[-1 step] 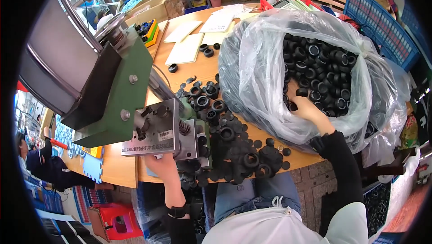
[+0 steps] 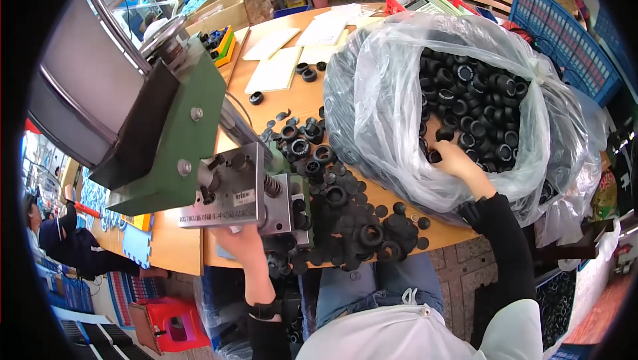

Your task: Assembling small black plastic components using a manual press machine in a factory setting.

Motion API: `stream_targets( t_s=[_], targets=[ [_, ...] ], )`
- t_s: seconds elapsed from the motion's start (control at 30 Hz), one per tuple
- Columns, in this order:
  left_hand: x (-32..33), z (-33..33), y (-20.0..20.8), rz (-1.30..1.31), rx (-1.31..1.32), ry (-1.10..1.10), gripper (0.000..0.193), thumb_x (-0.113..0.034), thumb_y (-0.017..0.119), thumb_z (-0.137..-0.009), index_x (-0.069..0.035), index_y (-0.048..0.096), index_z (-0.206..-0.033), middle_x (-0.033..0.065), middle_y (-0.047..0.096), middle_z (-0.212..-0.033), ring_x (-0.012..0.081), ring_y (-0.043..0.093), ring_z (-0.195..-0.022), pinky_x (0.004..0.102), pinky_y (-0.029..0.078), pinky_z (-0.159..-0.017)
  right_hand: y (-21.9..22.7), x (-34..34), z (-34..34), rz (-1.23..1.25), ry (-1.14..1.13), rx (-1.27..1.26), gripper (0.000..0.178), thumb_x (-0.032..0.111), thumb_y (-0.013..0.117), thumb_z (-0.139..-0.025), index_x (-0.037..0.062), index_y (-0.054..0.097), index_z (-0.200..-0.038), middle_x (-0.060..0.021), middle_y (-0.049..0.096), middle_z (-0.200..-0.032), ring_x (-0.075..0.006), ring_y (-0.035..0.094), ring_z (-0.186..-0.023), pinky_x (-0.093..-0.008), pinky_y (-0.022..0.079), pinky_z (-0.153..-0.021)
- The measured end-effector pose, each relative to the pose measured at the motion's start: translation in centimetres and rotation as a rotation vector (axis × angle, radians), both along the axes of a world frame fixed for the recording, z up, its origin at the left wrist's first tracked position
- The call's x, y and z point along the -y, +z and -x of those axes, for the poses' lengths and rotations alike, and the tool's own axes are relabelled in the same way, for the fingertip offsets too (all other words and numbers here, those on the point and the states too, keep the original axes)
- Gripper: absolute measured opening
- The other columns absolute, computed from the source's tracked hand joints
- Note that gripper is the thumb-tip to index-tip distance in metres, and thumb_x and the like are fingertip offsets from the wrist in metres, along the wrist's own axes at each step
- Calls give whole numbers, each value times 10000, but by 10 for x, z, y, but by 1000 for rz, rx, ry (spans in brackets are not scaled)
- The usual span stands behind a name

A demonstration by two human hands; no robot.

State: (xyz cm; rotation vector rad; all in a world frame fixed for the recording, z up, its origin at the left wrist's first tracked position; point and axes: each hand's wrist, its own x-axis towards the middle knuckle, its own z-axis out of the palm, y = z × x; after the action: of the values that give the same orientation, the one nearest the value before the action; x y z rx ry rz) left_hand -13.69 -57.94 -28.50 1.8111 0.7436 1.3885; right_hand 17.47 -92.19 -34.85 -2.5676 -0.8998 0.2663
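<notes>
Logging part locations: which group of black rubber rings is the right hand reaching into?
The right hand is inside the clear plastic bag, among the bagged black rubber rings, not the loose rings on the table beside the green press.

Glossy crinkled clear plastic bag (image 2: pixel 392 101), matt black rubber rings (image 2: pixel 478 94) (smooth), bare wooden tabletop (image 2: pixel 299 97), green-painted metal press (image 2: pixel 176 154)

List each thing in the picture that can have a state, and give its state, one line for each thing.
clear plastic bag: open at the top, holding many black rubber rings.
right hand: inside the bag, among the rings; grip unclear.
left hand: at the lower edge of the metal block.
green press machine: upright on the table.
loose black rings and discs: scattered on the wooden table.
white papers: lying flat.
</notes>
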Motion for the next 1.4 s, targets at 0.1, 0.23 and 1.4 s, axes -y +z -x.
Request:
stream_targets(
  t_s=[0.1, 0.23, 1.4],
  targets=[
    [7, 11, -13, -281, -288, 126, 344, -125, 690, -835, 35, 590, -1123, 159, 597, -1058, 296, 551, -991, 373, 394, -944, 3, 5, 13, 35, -81, 71, 461, 197, 758, -660, 33, 618, -1067, -249, 586, -1076, -401, 576, -999, -418, 463, -884],
    [21, 5, -6, -38, -122, 5, 368, -112, 658, -867, 67, 543, -1167, 127, 591, -1132, 218, 543, -1021, 339, 407, -941, 3, 23, 2, -295, -171, -212, 434, 153, 773, -701, 34, 578, -1070, -148, 622, -1002, -295, 628, -870, -375, 507, -754],
    [-58, 113, -86, -301, -582, 187, 383, -152, 578, -891, -20, 548, -1249, 123, 535, -1321, 342, 407, -1303, 469, 293, -1039, 88, -263, 257, -800, 186, 61, 276, 226, 808, -672, 40, 670, -822, -108, 641, -851, -336, 572, -779, -418, 441, -719]
  ],
)
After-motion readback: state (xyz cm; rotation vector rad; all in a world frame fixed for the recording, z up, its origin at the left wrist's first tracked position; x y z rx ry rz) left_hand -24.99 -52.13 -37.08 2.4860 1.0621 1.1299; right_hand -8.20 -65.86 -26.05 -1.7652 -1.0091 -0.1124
